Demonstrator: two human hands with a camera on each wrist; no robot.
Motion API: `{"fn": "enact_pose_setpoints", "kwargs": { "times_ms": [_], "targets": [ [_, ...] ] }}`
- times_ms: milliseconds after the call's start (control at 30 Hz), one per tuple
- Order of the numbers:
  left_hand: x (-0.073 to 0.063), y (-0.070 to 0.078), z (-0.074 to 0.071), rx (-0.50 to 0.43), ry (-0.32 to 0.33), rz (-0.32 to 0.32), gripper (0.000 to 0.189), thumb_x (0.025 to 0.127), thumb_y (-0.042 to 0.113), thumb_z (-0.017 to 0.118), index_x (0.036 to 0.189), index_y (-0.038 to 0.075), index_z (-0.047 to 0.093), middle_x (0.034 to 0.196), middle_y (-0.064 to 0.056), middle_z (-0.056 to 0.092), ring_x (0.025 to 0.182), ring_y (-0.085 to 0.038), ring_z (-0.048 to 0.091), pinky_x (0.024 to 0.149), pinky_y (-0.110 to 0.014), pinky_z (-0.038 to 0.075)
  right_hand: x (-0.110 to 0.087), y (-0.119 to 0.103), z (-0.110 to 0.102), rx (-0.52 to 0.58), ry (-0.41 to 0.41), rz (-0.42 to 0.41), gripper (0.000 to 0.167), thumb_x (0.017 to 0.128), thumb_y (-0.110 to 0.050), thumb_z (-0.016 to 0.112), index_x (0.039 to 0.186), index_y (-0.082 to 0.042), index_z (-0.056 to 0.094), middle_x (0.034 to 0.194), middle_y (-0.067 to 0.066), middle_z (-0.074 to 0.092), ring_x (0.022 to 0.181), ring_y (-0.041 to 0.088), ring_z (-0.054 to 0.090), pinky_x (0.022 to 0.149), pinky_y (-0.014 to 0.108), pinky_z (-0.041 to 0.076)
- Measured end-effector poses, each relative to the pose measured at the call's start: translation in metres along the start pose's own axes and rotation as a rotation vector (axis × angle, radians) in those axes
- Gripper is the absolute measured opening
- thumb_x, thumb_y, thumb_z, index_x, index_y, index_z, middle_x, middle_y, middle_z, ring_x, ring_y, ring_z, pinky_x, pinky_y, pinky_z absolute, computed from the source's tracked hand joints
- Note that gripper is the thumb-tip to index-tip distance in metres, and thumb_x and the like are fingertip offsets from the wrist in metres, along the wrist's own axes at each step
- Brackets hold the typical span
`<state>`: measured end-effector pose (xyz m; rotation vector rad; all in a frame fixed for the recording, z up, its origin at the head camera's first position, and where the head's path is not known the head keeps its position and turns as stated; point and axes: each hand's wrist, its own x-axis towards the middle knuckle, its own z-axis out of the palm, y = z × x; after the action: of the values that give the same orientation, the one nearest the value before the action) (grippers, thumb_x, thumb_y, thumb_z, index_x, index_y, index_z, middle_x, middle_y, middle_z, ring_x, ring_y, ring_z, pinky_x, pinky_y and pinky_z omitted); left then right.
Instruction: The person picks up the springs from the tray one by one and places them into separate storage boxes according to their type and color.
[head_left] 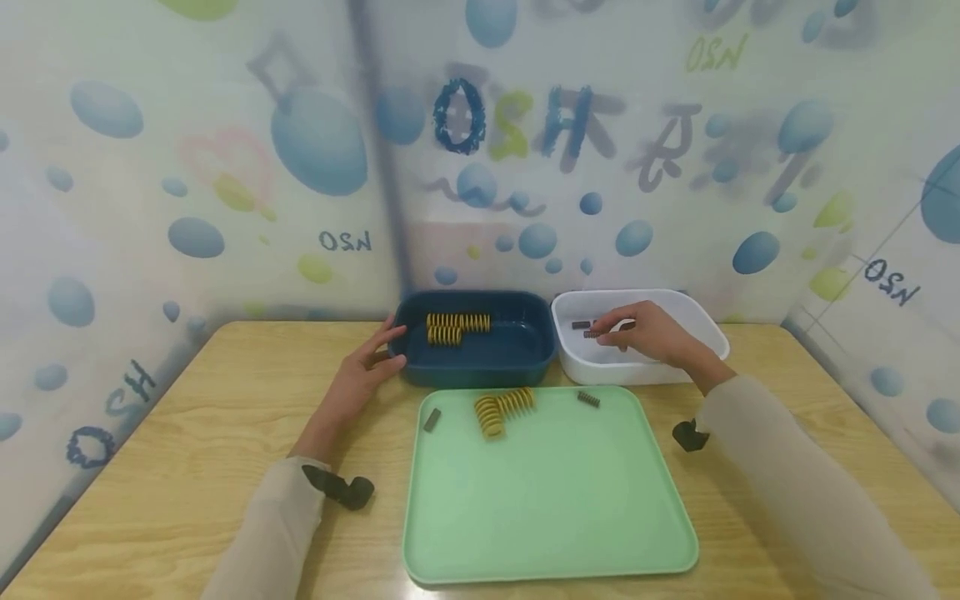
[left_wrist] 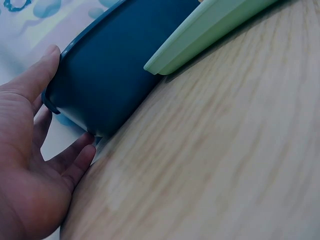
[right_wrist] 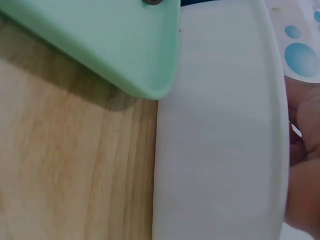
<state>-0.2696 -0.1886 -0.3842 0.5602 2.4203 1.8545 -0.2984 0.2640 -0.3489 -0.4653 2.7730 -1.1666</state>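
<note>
My left hand (head_left: pixel 362 372) rests against the left end of a dark blue bin (head_left: pixel 480 373), fingers fairly straight. In the left wrist view its thumb touches the rim and other fingers lie near the bin's base. Several yellow coil springs (head_left: pixel 445 336) lie in the blue bin. My right hand (head_left: pixel 651 333) reaches into a white bin (head_left: pixel 637 373), thumb and forefinger pinching a small dark spring (head_left: pixel 591 334). Another small dark spring (head_left: pixel 581 325) lies beside it. From the right wrist, the white wall partly hides this hand (right_wrist: pixel 305 160).
A green tray (head_left: pixel 551 500) stands before the bins. On it are two yellow springs (head_left: pixel 489 416), a small dark spring (head_left: pixel 588 399) at the back right and another dark spring (head_left: pixel 432 419) at the left. All stand on a wooden table (head_left: pixel 187 467) against a patterned wall.
</note>
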Motion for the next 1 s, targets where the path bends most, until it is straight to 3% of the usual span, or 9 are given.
{"fn": "enact_pose_setpoints", "kwargs": {
  "times_ms": [133, 400, 633, 1000],
  "targets": [
    [0.004, -0.009, -0.001, -0.035, -0.002, 0.009, 0.053, 0.095, 0.016, 0.061, 0.144, 0.007, 0.043, 0.158, 0.002, 0.017, 0.125, -0.040, 0.044, 0.089, -0.017, 0.041, 0.006, 0.001, 0.000, -0.005, -0.010, 0.019, 0.021, 0.086, -0.016, 0.072, 0.107, -0.011, 0.073, 0.105, 0.004, 0.070, 0.089, 0.031, 0.061, 0.076, 0.044, 0.052],
    [0.010, -0.031, -0.004, 0.008, 0.014, 0.030, 0.050, 0.096, 0.021, 0.061, 0.144, 0.017, 0.046, 0.156, 0.012, 0.019, 0.124, -0.033, 0.046, 0.093, -0.018, 0.039, 0.017, 0.007, 0.002, -0.017, -0.020, 0.056, 0.021, 0.087, -0.013, 0.071, 0.107, -0.009, 0.073, 0.104, 0.005, 0.070, 0.087, 0.029, 0.060, 0.074, 0.041, 0.051],
    [0.010, -0.031, -0.004, 0.012, 0.020, 0.032, 0.050, 0.096, 0.022, 0.061, 0.143, 0.016, 0.046, 0.156, 0.013, 0.020, 0.124, -0.032, 0.047, 0.094, -0.018, 0.038, 0.029, 0.017, 0.004, -0.063, -0.032, 0.073, 0.020, 0.086, -0.010, 0.071, 0.106, -0.007, 0.074, 0.104, 0.006, 0.071, 0.085, 0.022, 0.059, 0.070, 0.035, 0.050],
    [0.011, -0.032, -0.004, 0.021, 0.019, 0.038, 0.050, 0.095, 0.022, 0.061, 0.143, 0.017, 0.046, 0.156, 0.013, 0.021, 0.124, -0.033, 0.047, 0.092, -0.018, 0.039, 0.040, 0.019, 0.010, -0.129, -0.052, 0.135, 0.018, 0.085, -0.009, 0.072, 0.103, -0.007, 0.075, 0.105, 0.008, 0.070, 0.083, 0.023, 0.055, 0.072, 0.032, 0.045]
  ]
}}
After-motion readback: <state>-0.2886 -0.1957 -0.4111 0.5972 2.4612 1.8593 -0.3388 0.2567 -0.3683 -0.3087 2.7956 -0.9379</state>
